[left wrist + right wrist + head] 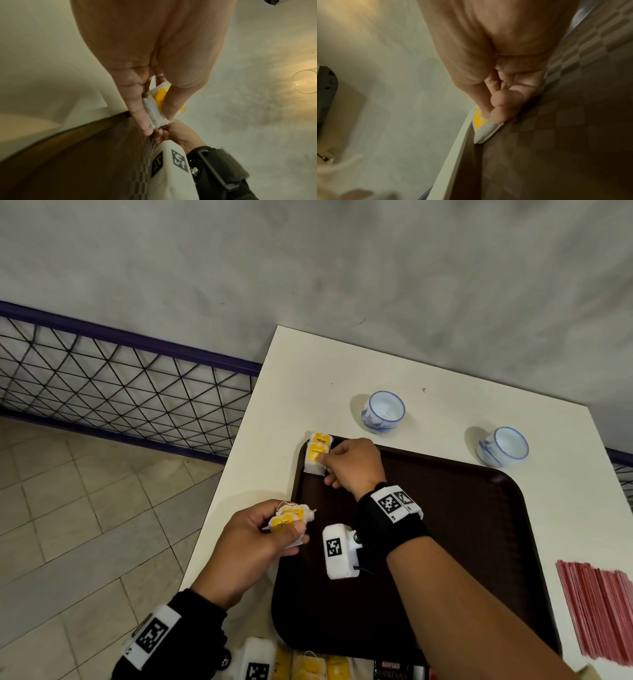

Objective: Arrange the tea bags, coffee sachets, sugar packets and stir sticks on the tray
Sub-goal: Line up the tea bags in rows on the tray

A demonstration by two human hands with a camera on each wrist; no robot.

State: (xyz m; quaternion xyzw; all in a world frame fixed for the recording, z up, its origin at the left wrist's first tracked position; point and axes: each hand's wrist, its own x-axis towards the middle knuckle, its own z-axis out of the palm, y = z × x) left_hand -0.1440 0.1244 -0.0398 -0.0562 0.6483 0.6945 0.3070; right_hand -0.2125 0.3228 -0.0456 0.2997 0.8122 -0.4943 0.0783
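Observation:
A dark brown tray (462,525) lies on the white table (308,378). At its far left corner lie two white tea bags with yellow tags (317,453), one overlapping the other. My right hand (349,465) pinches the nearer one (481,121) between thumb and fingers, down on the tray. My left hand (260,534) hovers over the tray's left edge and grips a small stack of tea bags (287,520), the same stack (157,106) being pinched between thumb and fingers in the left wrist view.
Two blue-and-white cups (383,410) (503,446) stand behind the tray. A pile of red stir sticks (599,607) lies at the right. More tea bags (308,667) and a dark coffee sachet (394,671) lie at the near edge. A wire fence (102,378) stands left.

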